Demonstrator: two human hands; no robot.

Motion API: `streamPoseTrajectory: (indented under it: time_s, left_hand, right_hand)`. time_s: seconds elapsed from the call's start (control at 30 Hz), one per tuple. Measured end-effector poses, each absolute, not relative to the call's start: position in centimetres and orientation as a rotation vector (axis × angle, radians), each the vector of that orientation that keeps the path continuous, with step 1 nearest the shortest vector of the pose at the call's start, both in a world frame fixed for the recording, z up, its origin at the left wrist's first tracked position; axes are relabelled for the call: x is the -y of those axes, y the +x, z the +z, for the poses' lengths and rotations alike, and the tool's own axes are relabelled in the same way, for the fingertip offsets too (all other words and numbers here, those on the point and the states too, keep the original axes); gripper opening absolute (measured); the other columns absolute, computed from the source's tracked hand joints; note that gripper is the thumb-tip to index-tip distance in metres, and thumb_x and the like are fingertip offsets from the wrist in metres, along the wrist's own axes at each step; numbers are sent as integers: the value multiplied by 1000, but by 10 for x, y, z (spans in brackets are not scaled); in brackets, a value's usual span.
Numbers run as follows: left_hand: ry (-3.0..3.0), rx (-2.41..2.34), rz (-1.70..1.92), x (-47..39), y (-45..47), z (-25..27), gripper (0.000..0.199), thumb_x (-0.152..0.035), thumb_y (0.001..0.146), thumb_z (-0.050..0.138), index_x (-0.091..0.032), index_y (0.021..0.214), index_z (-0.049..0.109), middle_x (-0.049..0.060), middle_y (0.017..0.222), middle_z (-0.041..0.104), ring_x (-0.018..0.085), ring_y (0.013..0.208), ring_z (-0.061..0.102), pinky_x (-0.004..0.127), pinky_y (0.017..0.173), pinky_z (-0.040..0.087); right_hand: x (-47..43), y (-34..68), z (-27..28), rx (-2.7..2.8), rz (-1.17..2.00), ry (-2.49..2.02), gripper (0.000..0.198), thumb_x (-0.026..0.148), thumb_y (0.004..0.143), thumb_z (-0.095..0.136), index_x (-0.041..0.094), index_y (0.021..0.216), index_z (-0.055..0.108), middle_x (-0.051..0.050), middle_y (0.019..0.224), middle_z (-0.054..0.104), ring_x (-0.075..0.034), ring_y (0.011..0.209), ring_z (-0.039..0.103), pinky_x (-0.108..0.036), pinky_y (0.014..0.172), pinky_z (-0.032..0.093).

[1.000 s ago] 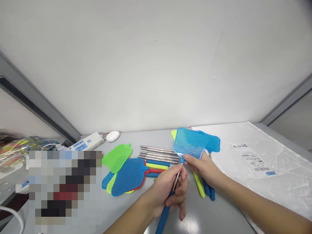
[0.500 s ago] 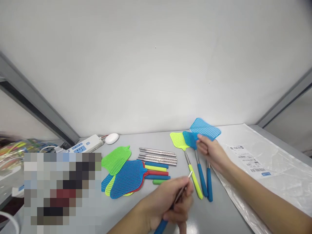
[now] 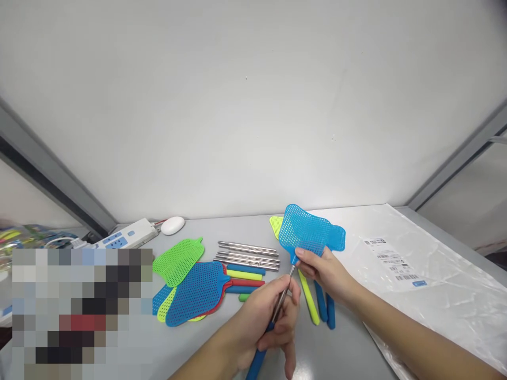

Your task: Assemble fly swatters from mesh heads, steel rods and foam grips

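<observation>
Right fingers [image 3: 309, 258] pinch blue swatter head [image 3: 301, 228] by neck; left fingers [image 3: 282, 338] wrap rod [image 3: 280, 303] (blue-handled).

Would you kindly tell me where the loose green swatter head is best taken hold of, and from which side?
I'd pinch the green swatter head at its slim neck, coming from the right: the neck points right and toward the wall, clear of the other heads, whereas the mesh is broad.
</observation>
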State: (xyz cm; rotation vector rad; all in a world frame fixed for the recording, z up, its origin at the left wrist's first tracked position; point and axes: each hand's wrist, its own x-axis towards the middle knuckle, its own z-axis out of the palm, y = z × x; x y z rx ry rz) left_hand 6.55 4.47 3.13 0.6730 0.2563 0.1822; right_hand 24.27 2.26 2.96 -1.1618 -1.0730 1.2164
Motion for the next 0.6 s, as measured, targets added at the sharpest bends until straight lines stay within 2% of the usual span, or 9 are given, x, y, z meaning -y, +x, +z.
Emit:
streamPoseTrajectory:
  time_s: [0.27,0.53,0.6]
  left_hand:
    - [651,-256,226,-45,67,26,35,-43,98,31,-21,83,52,-10,45,42,4,25,19,27,37,50]
    - [673,-296,202,-45,66,31,33,-45,98,31,-22,81,48,-10,46,37,4,26,16,23,34,45]
    - [669,-341,198,-44,65,33,31,-46,97,33,-23,80,45,-11,47,31,4,26,13,19,30,39]
  right_hand:
    - [-25,240,25,1015,1246,-1098,40,45,86,60,20,59,46,8,48,32,-8,46,25,-26,48,21]
    - [-21,240,20,1074,1254,-1135,36,47,87,58,19,64,53,8,48,30,-9,46,24,-27,48,20]
    - [-18,238,21,1058,1310,-1119,35,48,84,61,20,66,54,8,50,30,-9,47,24,-26,48,22]
